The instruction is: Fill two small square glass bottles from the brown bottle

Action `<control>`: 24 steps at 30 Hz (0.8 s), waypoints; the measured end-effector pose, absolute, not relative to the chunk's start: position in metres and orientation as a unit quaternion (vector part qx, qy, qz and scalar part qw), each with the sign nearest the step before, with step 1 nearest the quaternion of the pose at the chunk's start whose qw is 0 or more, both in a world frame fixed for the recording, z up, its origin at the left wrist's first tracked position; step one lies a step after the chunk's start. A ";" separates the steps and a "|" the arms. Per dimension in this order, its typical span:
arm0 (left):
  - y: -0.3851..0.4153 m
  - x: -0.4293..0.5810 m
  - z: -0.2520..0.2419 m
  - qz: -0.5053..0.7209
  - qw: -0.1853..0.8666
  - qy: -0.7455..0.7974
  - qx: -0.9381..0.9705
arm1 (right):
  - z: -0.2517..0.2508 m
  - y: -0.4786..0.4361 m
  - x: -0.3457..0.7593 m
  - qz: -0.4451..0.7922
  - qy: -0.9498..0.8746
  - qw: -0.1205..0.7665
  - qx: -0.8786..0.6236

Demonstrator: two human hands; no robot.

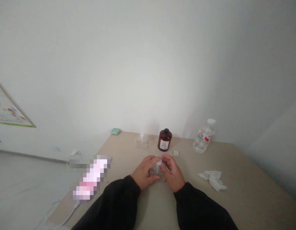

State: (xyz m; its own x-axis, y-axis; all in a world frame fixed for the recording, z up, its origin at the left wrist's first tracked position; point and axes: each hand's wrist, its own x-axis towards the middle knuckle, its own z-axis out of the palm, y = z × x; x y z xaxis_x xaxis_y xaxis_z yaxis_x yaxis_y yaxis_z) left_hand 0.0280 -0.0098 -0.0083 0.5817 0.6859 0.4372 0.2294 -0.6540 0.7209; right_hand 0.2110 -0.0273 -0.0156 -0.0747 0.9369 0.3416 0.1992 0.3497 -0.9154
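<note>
Near the front middle of the table, both hands meet around a small clear, see-through container (155,170) with something whitish at its top. My left hand (145,172) wraps its left side, thumb low along the front. From the right, my right hand (173,174) curls its fingers over the top and right side. The fingers cover much of the container, so its exact kind is unclear. Just beyond the hands stand a dark red-brown bottle (164,140) with a black cap and a small white piece (176,153). A similar clear box (142,142) with a white top sits behind to the left.
A large clear water bottle (203,138) stands at the back right. A crumpled white tissue (213,179) lies on the beige table (243,182). A blurred-out phone (91,179) with a white cable (70,215) is at left. A green case (115,131) rests by the wall.
</note>
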 end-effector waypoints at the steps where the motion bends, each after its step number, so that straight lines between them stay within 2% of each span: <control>1: -0.010 0.028 -0.008 0.366 0.313 0.273 0.833 | -0.015 -0.028 0.212 0.363 -0.640 0.517 -0.438; 24: -0.010 0.029 -0.008 0.357 0.308 0.280 0.836 | -0.013 -0.029 0.208 0.354 -0.629 0.526 -0.451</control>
State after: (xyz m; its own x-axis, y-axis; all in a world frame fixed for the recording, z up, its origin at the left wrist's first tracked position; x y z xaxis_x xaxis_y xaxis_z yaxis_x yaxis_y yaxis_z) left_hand 0.0286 -0.0099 -0.0084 0.5879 0.6889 0.4240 0.2486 -0.6526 0.7157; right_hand 0.2078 -0.0287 -0.0131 -0.0408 0.9387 0.3422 0.1948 0.3434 -0.9188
